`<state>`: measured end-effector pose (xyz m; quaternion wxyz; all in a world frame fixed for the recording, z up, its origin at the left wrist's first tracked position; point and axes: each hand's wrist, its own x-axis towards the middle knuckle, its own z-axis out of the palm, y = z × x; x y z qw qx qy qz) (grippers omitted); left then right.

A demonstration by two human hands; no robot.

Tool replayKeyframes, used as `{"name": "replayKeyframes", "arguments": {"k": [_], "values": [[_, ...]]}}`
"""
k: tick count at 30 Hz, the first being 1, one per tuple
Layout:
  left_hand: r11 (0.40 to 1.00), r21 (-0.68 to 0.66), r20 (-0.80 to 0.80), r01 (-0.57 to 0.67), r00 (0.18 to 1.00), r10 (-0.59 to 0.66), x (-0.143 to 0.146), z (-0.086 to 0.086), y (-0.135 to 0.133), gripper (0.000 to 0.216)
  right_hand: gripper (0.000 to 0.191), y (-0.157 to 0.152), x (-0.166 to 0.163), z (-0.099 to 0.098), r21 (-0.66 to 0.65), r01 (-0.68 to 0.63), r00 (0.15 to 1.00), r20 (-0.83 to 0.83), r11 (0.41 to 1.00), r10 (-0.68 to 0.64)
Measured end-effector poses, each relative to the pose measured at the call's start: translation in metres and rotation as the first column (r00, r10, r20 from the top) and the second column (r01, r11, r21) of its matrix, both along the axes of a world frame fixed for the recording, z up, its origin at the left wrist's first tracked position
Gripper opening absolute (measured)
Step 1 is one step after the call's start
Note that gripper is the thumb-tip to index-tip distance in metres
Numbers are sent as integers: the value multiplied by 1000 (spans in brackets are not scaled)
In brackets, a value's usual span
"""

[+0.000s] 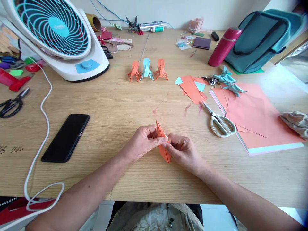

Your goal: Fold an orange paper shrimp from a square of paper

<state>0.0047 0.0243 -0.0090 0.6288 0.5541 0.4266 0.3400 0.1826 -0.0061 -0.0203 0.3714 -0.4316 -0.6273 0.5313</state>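
Note:
A folded piece of orange paper [164, 154], narrow and pointed at both ends, is held between my two hands above the table near its front edge. My left hand [146, 141] pinches it from the left, thumb across its front face. From the right, my right hand [184, 149] grips its edge with thumb and bent fingers. The two thumbs almost meet on the paper and hide its middle. Farther back stand three folded paper figures with thin legs: an orange one [134, 70], a light blue one [146, 69] and another orange one [161, 69].
White-handled scissors [222, 125] lie right, beside stacked orange sheets [252, 109] and paper scraps [192, 89]. A black phone [66, 138] and white cable [45, 112] lie left, below a fan [57, 32]. A pink bottle [225, 46] and teal bag [262, 41] stand back right.

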Motion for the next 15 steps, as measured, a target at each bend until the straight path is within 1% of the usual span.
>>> {"name": "replayKeyframes", "arguments": {"k": [4, 6, 8, 11, 13, 15], "values": [[991, 113, -113, -67, 990, 80, 1, 1, -3, 23, 42, 0, -1, -1, 21, 14, 1000, 1, 1000, -14], [989, 128, -129, -75, 987, 92, 2, 3, -3, 22, 43, 0, -1, -1, 20, 27, 1000, 0, 999, -27], [996, 80, -93, -49, 994, 57, 2, 5, -2, 23, 43, -1, -2, -1, 16, 45, 999, 4, 999, -45], [999, -20, 8, 38, 999, -38, -1, 7, 2, 27, 43, -2, -2, -1, -4, 68, 998, 4, 998, -68], [997, -39, 44, 67, 997, -65, -3, 8, 4, 28, 43, -2, -2, -1, -18, 66, 998, -5, 998, -66], [998, -21, 48, 59, 997, -58, -4, 8, 5, 27, 43, -2, -2, -2, -23, 61, 998, -7, 998, -62]]}}
